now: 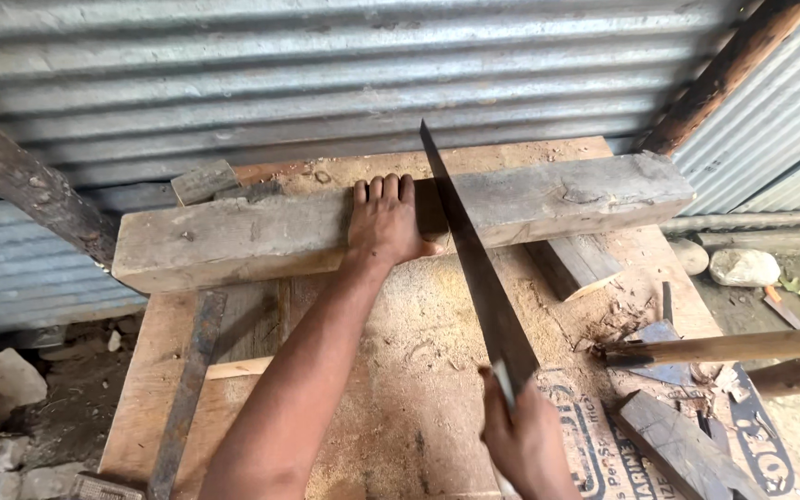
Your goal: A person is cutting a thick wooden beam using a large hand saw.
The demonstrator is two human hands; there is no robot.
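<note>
Along the surface's [391, 407] far edge, the left hand [383, 222] presses flat, unclenched, on the wooden beam [557, 199]; the right hand [520, 435] grips a handsaw [474, 268] set against the beam.

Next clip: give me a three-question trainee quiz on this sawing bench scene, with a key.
1. True or false: the left hand lies flat on the wooden beam.
2. Which hand grips the handsaw? A) left B) right C) both
3. Fill in: the wall behind the workbench is corrugated ____.

Key:
1. True.
2. B, the right hand.
3. Metal sheet.
</note>
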